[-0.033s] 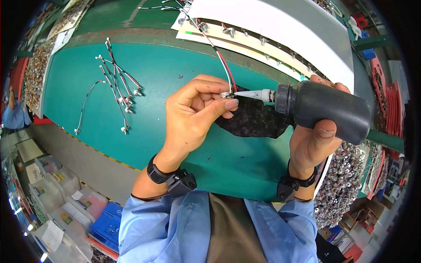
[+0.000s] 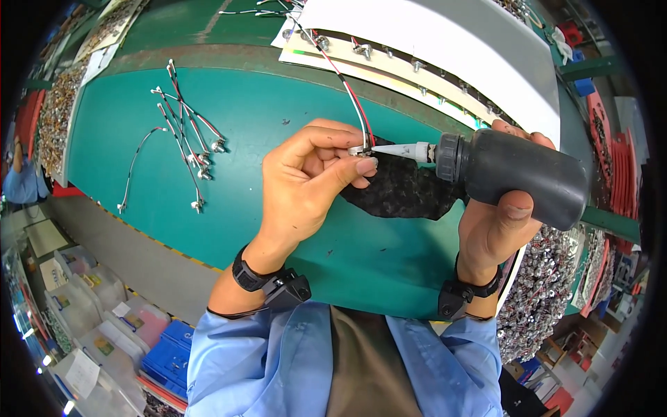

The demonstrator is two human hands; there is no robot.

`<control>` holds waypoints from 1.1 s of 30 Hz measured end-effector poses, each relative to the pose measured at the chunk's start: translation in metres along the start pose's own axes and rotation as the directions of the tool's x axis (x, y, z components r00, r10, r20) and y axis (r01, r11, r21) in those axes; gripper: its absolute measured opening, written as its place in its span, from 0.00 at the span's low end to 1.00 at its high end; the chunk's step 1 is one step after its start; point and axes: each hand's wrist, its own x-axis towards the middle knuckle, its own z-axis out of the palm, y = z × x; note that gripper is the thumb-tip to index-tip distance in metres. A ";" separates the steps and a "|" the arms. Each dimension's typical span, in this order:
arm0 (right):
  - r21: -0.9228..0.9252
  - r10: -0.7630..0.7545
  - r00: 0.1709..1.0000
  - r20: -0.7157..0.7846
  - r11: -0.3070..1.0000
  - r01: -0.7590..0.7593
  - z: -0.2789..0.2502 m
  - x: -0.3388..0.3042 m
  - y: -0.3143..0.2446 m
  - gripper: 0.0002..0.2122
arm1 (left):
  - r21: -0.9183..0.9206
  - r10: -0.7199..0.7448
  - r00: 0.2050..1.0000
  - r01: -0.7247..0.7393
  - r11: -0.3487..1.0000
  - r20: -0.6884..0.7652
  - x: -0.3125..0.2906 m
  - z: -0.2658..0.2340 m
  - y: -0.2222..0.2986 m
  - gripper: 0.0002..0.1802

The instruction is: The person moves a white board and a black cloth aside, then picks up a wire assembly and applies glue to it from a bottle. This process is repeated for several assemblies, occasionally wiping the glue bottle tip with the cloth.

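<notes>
Between the thumb and fingers of my left hand (image 2: pixel 306 174) is a small wired metal component (image 2: pixel 359 150), mostly covered by the fingertips. Its red, white and black wires (image 2: pixel 345 87) run up and away to the far side. My right hand (image 2: pixel 497 226) grips a dark squeeze bottle (image 2: pixel 528 177) lying on its side, its pale tapered nozzle (image 2: pixel 399 149) pointing left. The nozzle tip meets the component where the wires join it; whether any liquid comes out cannot be seen. Under the nozzle lies a black stained cloth or pad (image 2: pixel 403 187).
Several similar wired components (image 2: pixel 201 158) lie on the green mat (image 2: pixel 229 229) to the left. A white board (image 2: pixel 431 42) over a rack with metal parts (image 2: pixel 361 50) stands at the back. Piled metal parts (image 2: pixel 538 299) sit at right; plastic bins (image 2: pixel 170 354) stand lower left.
</notes>
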 end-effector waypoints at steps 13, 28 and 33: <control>-0.002 -0.030 1.000 -0.002 1.000 0.030 -0.001 0.001 0.000 0.32 | -0.012 -0.018 1.000 0.018 1.000 0.014 0.000 -0.002 0.001 0.09; 0.005 -0.042 0.999 0.007 0.999 0.042 0.000 0.002 0.003 0.31 | -0.023 -0.034 0.999 0.034 0.999 0.006 -0.001 -0.003 0.002 0.09; 0.014 -0.070 0.998 0.008 0.997 0.070 -0.002 0.007 0.010 0.30 | -0.001 -0.021 1.000 0.021 1.000 0.018 -0.001 -0.004 0.002 0.10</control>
